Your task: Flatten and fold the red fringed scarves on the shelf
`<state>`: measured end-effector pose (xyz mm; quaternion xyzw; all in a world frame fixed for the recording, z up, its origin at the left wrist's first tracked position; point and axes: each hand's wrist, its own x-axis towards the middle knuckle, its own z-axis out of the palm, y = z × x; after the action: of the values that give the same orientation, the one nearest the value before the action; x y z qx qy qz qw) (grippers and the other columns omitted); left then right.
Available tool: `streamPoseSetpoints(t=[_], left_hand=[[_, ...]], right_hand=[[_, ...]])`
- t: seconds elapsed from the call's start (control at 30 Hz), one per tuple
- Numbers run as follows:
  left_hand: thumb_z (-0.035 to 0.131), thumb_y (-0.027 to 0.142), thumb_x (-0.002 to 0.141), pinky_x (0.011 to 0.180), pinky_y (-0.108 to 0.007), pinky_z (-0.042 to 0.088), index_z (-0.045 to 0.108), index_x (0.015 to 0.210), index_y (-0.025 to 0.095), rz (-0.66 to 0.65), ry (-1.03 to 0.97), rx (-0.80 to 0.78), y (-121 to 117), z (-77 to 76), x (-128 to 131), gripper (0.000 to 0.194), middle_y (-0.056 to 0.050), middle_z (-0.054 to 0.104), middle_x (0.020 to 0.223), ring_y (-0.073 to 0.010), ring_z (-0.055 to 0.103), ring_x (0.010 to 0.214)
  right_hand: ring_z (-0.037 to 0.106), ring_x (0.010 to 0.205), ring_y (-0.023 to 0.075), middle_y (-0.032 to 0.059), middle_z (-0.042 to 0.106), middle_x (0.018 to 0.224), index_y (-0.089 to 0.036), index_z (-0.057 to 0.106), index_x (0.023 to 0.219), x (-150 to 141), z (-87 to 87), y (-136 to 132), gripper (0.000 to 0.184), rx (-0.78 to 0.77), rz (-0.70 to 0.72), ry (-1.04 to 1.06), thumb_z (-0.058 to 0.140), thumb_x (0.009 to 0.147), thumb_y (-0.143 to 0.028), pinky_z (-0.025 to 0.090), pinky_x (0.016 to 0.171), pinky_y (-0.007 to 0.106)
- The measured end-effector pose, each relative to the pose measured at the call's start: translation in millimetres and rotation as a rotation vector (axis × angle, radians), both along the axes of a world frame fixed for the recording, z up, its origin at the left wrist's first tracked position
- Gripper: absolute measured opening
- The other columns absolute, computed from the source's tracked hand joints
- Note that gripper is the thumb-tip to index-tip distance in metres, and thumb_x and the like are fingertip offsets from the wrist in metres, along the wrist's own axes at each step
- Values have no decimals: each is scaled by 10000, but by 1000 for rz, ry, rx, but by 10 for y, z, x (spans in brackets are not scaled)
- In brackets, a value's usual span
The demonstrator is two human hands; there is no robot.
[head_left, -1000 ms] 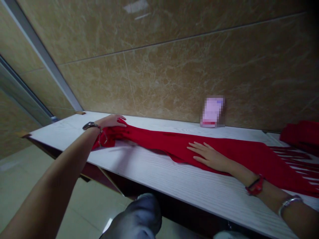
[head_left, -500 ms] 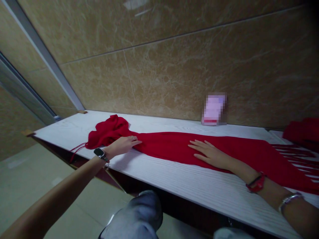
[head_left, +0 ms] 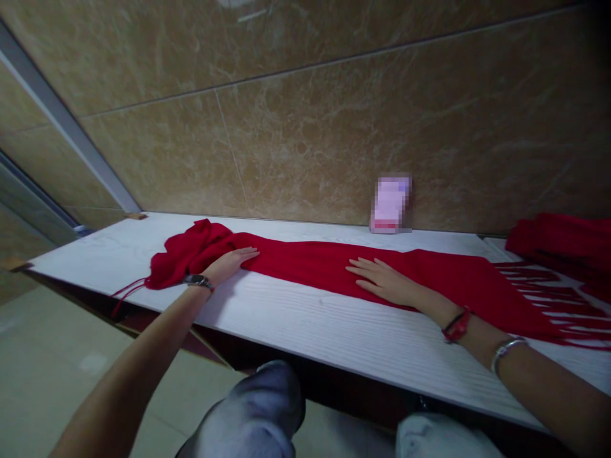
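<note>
A long red scarf [head_left: 305, 264] lies along the white tabletop [head_left: 305, 324], bunched up at its left end and spread flatter toward the fringe [head_left: 558, 299] on the right. My left hand [head_left: 233, 262] rests on it just right of the bunched part, fingers stretched out. Farther right, my right hand [head_left: 384, 282] lies flat on the scarf with its fingers apart. Neither hand grips the cloth. A few fringe strands dangle over the front edge at the left.
A pinkish, blurred-out upright object [head_left: 390, 205] leans on the tan tiled wall [head_left: 305, 140] at the back. More red cloth [head_left: 563, 248] is heaped at the right end. My knees are beneath the table's front edge, beside dark open shelving.
The view has shifted a little to the right. My left hand has flattened, its fingers straighter on the scarf. My right hand stays flat on the cloth.
</note>
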<state>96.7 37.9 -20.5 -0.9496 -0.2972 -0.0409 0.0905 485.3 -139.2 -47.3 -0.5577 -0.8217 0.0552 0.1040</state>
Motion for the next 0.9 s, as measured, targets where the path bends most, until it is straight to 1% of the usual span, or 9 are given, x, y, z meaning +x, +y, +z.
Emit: streamPoseSetpoints(t=[0.07,0.13,0.27,0.43,0.53,0.67,0.73,0.83,0.9], left_hand=[[296,-66,666,1021,-285,325,494,1211,105,47,2,23,167,21,127,604,-84,502,1274,-126,440,1180],[315,-48,677,995,-295,355,514,1193,97,44,-8,72,217,40,242,572,-101,517,1253,-148,463,1158],[393,19,721,943,-328,391,520,1200,152,-72,-63,191,36,51,358,513,-84,553,1207,-178,508,1091],[414,80,785,832,-360,416,584,1108,138,-60,28,227,-176,92,392,369,-91,663,958,-193,599,864],[443,76,758,819,-350,408,614,1053,153,-50,20,253,-189,117,412,350,-96,648,960,-202,585,896],[401,45,741,959,-408,313,552,1146,177,-102,-21,308,-157,81,428,452,-91,597,1114,-203,523,1053],[369,33,746,1004,-413,266,523,1168,164,-136,8,296,-139,53,431,468,-81,609,1108,-175,549,1014],[374,44,755,966,-390,314,552,1105,144,-119,13,289,-134,54,430,405,-77,656,975,-165,599,873],[405,46,738,915,-388,349,571,1070,145,-96,-20,308,-151,84,426,384,-84,654,937,-183,596,856]], right_hand=[[253,1301,241,71,345,1400,-221,371,1332,28,-19,49,502,30,-32,-2,270,900,-457,196,1044,517],[267,1296,242,87,368,1386,-198,401,1314,49,-18,67,491,87,-33,7,295,899,-437,204,1046,512],[335,1262,215,82,436,1341,-194,482,1254,15,54,-10,439,181,88,53,392,876,-398,262,1048,439],[472,1156,202,93,548,1230,-178,570,1167,-101,142,-139,378,161,184,61,452,857,-361,374,993,358],[516,1109,194,87,585,1182,-175,590,1138,-120,129,-152,333,216,183,39,446,865,-300,410,964,346],[550,1066,184,78,628,1115,-165,622,1084,-109,70,-137,292,300,224,-1,431,871,-224,434,944,333],[558,1055,186,77,642,1086,-162,640,1047,-108,43,-134,280,355,243,-22,425,873,-205,442,938,338],[565,1041,188,77,647,1073,-165,650,1014,-117,22,-139,266,411,264,-44,428,873,-198,457,922,341],[576,1024,191,80,657,1043,-164,660,972,-128,23,-148,249,411,269,-52,435,867,-185,469,907,339]])
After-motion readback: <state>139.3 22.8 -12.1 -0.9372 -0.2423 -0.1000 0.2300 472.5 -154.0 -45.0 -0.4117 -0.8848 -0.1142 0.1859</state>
